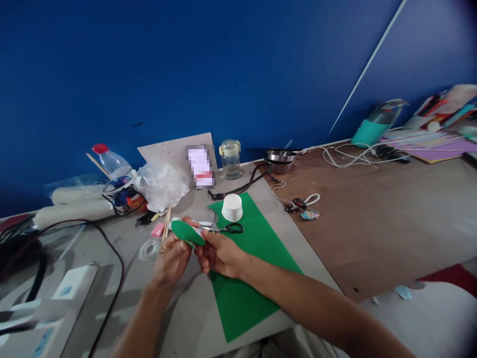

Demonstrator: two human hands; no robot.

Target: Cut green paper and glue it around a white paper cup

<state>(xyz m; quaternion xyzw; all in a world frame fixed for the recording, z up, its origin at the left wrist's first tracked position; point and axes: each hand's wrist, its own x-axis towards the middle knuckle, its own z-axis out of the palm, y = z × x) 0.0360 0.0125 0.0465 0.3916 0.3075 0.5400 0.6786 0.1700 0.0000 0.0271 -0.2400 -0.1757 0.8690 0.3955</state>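
A round green paper piece (186,232) is held up between my two hands over the table. My left hand (173,256) grips its left side, thumb on the near face. On its right edge, the fingers of my right hand (219,251) are closed; something pale shows behind the paper, too hidden to name. Beneath my right arm lies a large green sheet (257,248). A white paper cup (232,207) stands upside down on that sheet. Scissors with black handles (233,228) rest just beyond my hands.
Left of my hands are a tape roll (149,249), a pink eraser (157,229) and wooden sticks (166,224). Behind stand a crumpled plastic bag (160,186), a blurred phone (200,166) and a lidded jar (231,161). Keys (300,204) and metal bowls (280,160) sit to the right.
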